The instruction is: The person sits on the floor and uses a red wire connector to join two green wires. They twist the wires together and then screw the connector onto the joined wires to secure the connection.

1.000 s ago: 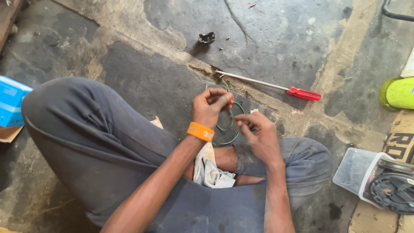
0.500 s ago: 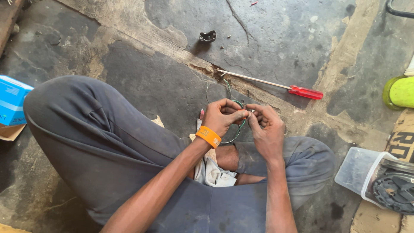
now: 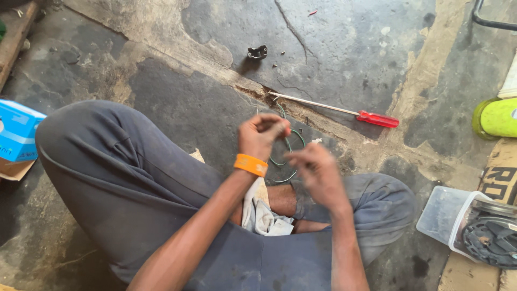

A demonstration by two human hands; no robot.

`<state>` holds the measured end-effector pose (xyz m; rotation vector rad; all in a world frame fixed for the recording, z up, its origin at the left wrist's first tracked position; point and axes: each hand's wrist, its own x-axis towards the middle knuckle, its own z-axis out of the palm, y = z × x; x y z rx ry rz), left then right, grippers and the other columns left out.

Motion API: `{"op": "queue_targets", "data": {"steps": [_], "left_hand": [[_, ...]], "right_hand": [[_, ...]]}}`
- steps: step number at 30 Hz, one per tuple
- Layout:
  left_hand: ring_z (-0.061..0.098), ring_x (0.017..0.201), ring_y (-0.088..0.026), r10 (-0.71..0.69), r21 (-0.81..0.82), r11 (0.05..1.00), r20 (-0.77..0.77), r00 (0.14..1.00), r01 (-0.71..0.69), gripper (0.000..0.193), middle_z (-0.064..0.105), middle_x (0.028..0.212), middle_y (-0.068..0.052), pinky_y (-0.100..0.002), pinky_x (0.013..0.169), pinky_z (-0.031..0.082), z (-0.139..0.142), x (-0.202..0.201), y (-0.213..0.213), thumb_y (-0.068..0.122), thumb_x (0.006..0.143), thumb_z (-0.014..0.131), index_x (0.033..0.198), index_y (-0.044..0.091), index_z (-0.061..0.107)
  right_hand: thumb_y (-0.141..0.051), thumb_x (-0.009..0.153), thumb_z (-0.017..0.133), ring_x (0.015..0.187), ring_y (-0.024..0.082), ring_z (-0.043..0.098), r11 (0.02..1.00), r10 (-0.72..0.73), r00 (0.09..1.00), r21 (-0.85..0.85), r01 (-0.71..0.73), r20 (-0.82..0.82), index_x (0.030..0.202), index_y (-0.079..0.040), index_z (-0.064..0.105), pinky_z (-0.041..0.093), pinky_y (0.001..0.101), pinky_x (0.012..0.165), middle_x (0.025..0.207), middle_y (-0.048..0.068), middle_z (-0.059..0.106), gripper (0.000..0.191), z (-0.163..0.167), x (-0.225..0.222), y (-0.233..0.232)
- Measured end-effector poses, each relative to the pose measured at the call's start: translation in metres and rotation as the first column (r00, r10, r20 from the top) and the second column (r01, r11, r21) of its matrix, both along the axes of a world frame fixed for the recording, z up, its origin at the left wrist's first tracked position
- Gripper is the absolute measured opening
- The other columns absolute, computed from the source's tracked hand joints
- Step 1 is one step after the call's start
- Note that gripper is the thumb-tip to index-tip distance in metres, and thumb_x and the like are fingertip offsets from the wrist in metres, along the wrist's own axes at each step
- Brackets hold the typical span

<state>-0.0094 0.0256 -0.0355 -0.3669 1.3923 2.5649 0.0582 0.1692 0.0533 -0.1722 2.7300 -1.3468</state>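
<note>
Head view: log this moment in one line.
left hand: pinching green wire | right hand: on wire, blurred | screwdriver: on floor beyond | clear tub: right

Hands part at centre frame: the left hand (image 3: 262,134) has lifted slightly, the blurred right hand (image 3: 316,171) dropped lower right, the green wire loop (image 3: 285,156) apparently slackening between them.

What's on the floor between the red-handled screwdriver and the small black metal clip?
In the head view, only bare cracked concrete floor with a few tiny specks lies between the screwdriver and the black clip.
</note>
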Motion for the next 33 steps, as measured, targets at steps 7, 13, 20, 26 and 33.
{"op": "queue_targets", "data": {"steps": [7, 13, 20, 26, 33], "left_hand": [[0.069, 0.082, -0.011, -0.138, -0.265, 0.957, -0.066, 0.988, 0.116, 0.020, 0.073, 0.091, -0.006, -0.024, 0.076, 0.058, -0.018, 0.013, 0.001, 0.004, 0.084, 0.084, 0.099, 0.000, 0.072], [0.073, 0.080, -0.014, -0.331, -0.111, 0.934, 0.092, 0.939, 0.340, 0.019, 0.075, 0.091, -0.008, -0.028, 0.076, 0.063, -0.007, 0.027, 0.010, 0.004, 0.086, 0.079, 0.103, -0.001, 0.071], [0.074, 0.083, -0.017, -0.266, -0.059, 0.959, 0.147, 0.953, 0.277, 0.017, 0.076, 0.094, -0.011, -0.028, 0.078, 0.063, 0.010, 0.029, 0.011, 0.001, 0.088, 0.078, 0.102, -0.004, 0.069], [0.073, 0.083, -0.015, -0.217, -0.108, 0.967, 0.113, 0.970, 0.229, 0.016, 0.075, 0.093, -0.011, -0.025, 0.077, 0.061, 0.014, 0.029, 0.007, 0.001, 0.088, 0.079, 0.101, -0.005, 0.071], [0.074, 0.084, -0.015, -0.036, -0.056, 0.998, 0.110, 0.993, 0.042, 0.012, 0.076, 0.096, -0.009, -0.027, 0.080, 0.064, 0.011, 0.009, 0.000, 0.003, 0.090, 0.074, 0.100, 0.000, 0.069]], "right_hand": [[-0.005, 0.092, 0.072, 0.075, 0.014, 0.066, 0.964, -0.252, 0.967, -0.072, 0.254, 0.037, 0.108, -0.007, 0.075, 0.054, 0.0285, 0.067, 0.088, 0.005, 0.064, 0.017, 0.003, -0.001, 0.011], [-0.006, 0.094, 0.070, 0.075, 0.013, 0.065, 0.911, -0.384, 0.923, -0.153, 0.384, 0.033, 0.114, -0.007, 0.074, 0.053, 0.0273, 0.067, 0.091, 0.005, 0.064, 0.020, 0.004, 0.004, 0.017], [-0.006, 0.097, 0.069, 0.074, 0.014, 0.063, 0.943, -0.305, 0.951, -0.153, 0.296, -0.038, 0.119, -0.009, 0.075, 0.052, 0.0286, 0.067, 0.089, 0.005, 0.061, 0.023, -0.005, 0.004, 0.019], [-0.006, 0.097, 0.067, 0.071, 0.015, 0.061, 0.954, -0.234, 0.972, -0.188, 0.234, 0.018, 0.118, -0.012, 0.074, 0.049, 0.0322, 0.064, 0.085, 0.005, 0.056, 0.023, -0.003, 0.005, 0.023], [-0.005, 0.093, 0.071, 0.075, 0.018, 0.061, 0.979, -0.181, 0.983, -0.104, 0.176, -0.044, 0.115, -0.012, 0.077, 0.049, 0.0332, 0.067, 0.084, 0.006, 0.058, 0.024, -0.005, 0.005, 0.020]]}}
